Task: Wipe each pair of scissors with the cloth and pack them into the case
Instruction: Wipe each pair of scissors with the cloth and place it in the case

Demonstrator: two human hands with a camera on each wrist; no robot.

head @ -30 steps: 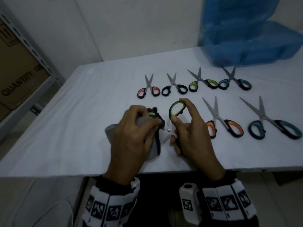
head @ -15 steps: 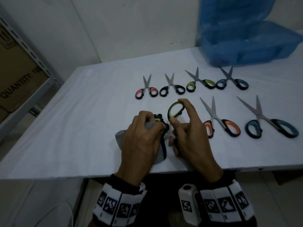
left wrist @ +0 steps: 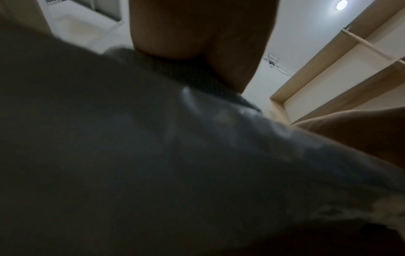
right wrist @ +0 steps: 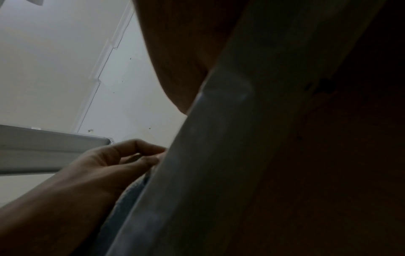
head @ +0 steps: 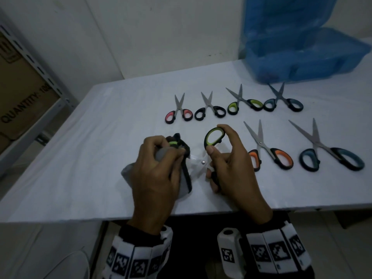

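A pair of scissors with black and green handles (head: pixel 214 137) is held above the white table (head: pixel 90 158), blades spread, pivot (head: pixel 203 162) between my hands. My right hand (head: pixel 216 140) pinches the larger green loop between thumb and forefinger. My left hand (head: pixel 171 152) grips a grey cloth (head: pixel 128 172) wrapped around the other handle. The left wrist view is filled by the cloth (left wrist: pixel 153 155) and a finger (left wrist: pixel 197 34). In the right wrist view a pale part of the scissors (right wrist: pixel 219 138) crosses the picture beside the left hand (right wrist: pixel 109 164). The open blue case (head: pixel 302 55) stands at the back right.
Several other scissors lie on the table: red (head: pixel 178 113), black (head: pixel 210 111), green (head: pixel 244 103) and blue (head: pixel 282 102) in a far row, orange (head: pixel 267 152) and large teal (head: pixel 330 154) nearer. A metal shelf with a cardboard box (head: pixel 22 93) stands left.
The left hand with the cloth has shifted a little along the scissors' handle. The right hand keeps the same hold on the green loop.
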